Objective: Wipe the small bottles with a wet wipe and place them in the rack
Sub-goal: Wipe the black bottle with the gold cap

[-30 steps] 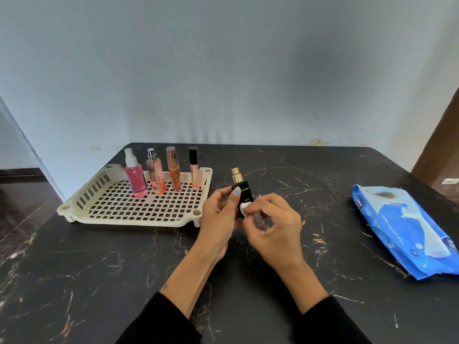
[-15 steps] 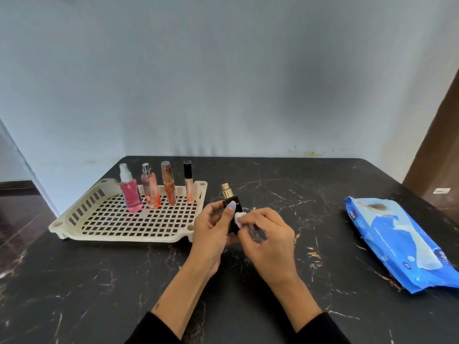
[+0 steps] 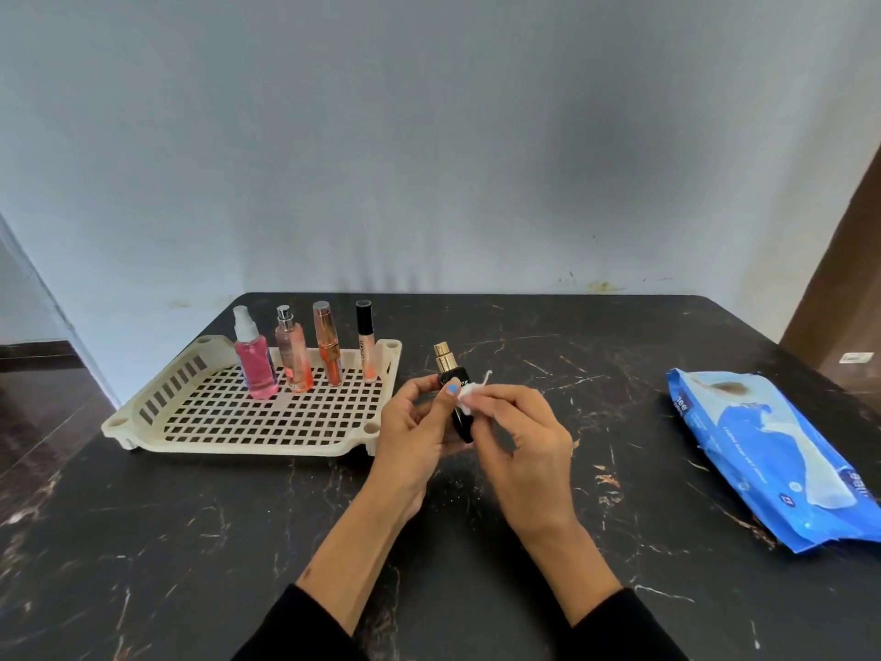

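My left hand (image 3: 415, 434) grips a small black bottle (image 3: 458, 404) with a gold cap, held upright above the table just right of the rack. My right hand (image 3: 522, 453) pinches a crumpled white wet wipe (image 3: 469, 393) against the bottle's side. The cream slotted rack (image 3: 200, 424) lies to the left. Along its back stand several bottles: a pink spray bottle (image 3: 254, 362), a pale pink one (image 3: 291, 357), an orange one (image 3: 328, 349) and a slim tube with a black cap (image 3: 366, 341).
A blue pack of wet wipes (image 3: 772, 450) lies on the right of the black marble table (image 3: 190, 541). A grey wall stands close behind the table. A brown door edge (image 3: 839, 288) is at the far right.
The wipe has slid up the bottle's side toward its shoulder. The camera has tipped upward, so the table sits lower in view.
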